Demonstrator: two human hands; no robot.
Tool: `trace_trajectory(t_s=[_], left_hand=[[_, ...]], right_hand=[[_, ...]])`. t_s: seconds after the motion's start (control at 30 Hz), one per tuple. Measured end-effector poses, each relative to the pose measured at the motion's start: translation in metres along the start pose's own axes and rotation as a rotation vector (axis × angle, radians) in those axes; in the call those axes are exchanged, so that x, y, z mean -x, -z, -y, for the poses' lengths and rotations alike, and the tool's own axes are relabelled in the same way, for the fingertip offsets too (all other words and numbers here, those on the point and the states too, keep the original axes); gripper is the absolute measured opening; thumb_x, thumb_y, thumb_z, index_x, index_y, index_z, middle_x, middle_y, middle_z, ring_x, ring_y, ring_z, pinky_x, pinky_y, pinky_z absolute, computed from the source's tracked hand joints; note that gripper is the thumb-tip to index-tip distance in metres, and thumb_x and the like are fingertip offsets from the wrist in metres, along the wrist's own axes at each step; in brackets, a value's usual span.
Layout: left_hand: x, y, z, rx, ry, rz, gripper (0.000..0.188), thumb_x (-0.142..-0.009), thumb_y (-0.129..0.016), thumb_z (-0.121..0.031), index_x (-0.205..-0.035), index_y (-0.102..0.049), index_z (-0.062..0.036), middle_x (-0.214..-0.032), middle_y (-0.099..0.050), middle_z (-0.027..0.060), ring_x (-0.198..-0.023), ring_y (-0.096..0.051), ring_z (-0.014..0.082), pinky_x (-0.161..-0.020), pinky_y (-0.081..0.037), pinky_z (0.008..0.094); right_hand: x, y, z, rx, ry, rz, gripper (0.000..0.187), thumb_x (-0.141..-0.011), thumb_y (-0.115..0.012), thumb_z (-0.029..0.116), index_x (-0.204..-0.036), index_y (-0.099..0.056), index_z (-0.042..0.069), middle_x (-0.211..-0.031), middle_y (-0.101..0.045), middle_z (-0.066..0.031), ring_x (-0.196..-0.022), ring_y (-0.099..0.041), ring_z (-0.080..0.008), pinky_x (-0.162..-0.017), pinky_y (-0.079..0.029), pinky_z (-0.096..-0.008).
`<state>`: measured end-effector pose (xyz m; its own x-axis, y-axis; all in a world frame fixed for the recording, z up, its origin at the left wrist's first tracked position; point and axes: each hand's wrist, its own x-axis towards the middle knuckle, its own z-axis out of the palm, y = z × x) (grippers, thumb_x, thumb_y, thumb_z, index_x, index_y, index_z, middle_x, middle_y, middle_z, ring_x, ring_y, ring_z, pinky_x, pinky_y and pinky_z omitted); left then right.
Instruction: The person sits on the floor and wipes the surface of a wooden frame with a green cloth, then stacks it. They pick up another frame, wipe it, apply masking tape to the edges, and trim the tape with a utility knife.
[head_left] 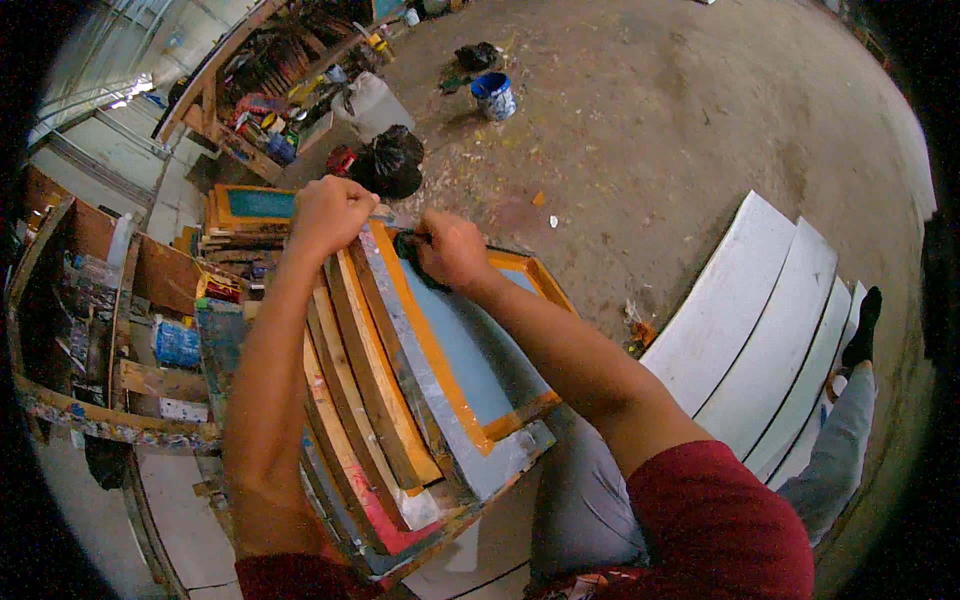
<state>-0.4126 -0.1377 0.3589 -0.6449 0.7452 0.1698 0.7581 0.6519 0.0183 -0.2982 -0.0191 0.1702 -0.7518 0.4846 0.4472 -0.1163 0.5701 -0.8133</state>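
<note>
Taking the stack of wooden screen frames (375, 400) as the landmark: to its left stands a wooden shelf unit (90, 300) crowded with small containers, and just beyond its far left corner lies another frame with a blue-green mesh (255, 205). The left hand (330, 213) is closed in a fist over the stack's top edge, gripping the upper rails of the leaning frames. On the right face of the stack rests the orange-edged frame with pale blue mesh (465, 345), tilted toward the person. The right hand (452, 250) is at that frame's upper corner, fingers curled tight round a dark cloth or pad (410, 246) pressed against the mesh — which of the two it is cannot be told. Beyond the stack, on the dirt floor, sit a black bag (392, 160), a white jug (372, 105) and a blue bucket (493, 96). Right of the stack lie overlapping white boards (765, 330) — the person's grey-trousered leg (835, 440) stretches along them.
</note>
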Motion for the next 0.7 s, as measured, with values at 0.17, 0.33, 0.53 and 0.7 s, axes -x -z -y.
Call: trace_trajectory(t_s=[0.17,0.33,0.53,0.7], left_hand=[[0.012,0.002,0.009,0.004,0.018,0.002,0.032,-0.088,-0.074,-0.04,-0.092,-0.084,-0.0095,-0.088,-0.078,0.0169,-0.086,-0.076,0.0369,-0.083,-0.059,0.0464],[0.0,-0.007,0.004,0.006,0.003,-0.004,0.033,-0.088,-0.074,-0.04,-0.094,-0.084,-0.0089,-0.088,-0.078,0.0176,-0.086,-0.075,0.0381,-0.084,-0.058,0.0466],[0.008,0.005,-0.003,0.004,-0.009,-0.034,0.033,-0.089,-0.074,-0.04,-0.092,-0.084,-0.008,-0.085,-0.076,0.0188,-0.084,-0.075,0.0386,-0.083,-0.058,0.0463],[0.002,0.004,-0.014,0.043,0.009,-0.002,0.033,-0.09,-0.073,-0.038,-0.091,-0.083,-0.0071,-0.083,-0.075,0.0196,-0.081,-0.074,0.0385,-0.078,-0.057,0.0467]], right_hand=[[0.025,0.017,-0.023,-0.013,-0.077,0.091,0.028,-0.088,-0.078,0.028,-0.097,-0.066,0.005,-0.093,-0.071,-0.022,-0.09,-0.068,-0.0448,-0.078,-0.055,-0.0521],[0.015,0.007,-0.033,0.029,0.053,0.058,0.019,-0.087,-0.073,0.021,-0.095,-0.065,0.007,-0.096,-0.069,-0.0212,-0.096,-0.066,-0.0439,-0.083,-0.054,-0.0528],[0.034,0.015,-0.074,0.028,0.031,0.058,0.014,-0.083,-0.068,0.013,-0.093,-0.06,0.008,-0.093,-0.066,-0.0196,-0.091,-0.064,-0.0439,-0.078,-0.051,-0.0548],[0.03,-0.003,-0.087,0.068,0.27,-0.139,0.016,-0.08,-0.067,0.008,-0.093,-0.057,0.006,-0.09,-0.063,-0.0208,-0.092,-0.062,-0.0425,-0.077,-0.051,-0.0533]])
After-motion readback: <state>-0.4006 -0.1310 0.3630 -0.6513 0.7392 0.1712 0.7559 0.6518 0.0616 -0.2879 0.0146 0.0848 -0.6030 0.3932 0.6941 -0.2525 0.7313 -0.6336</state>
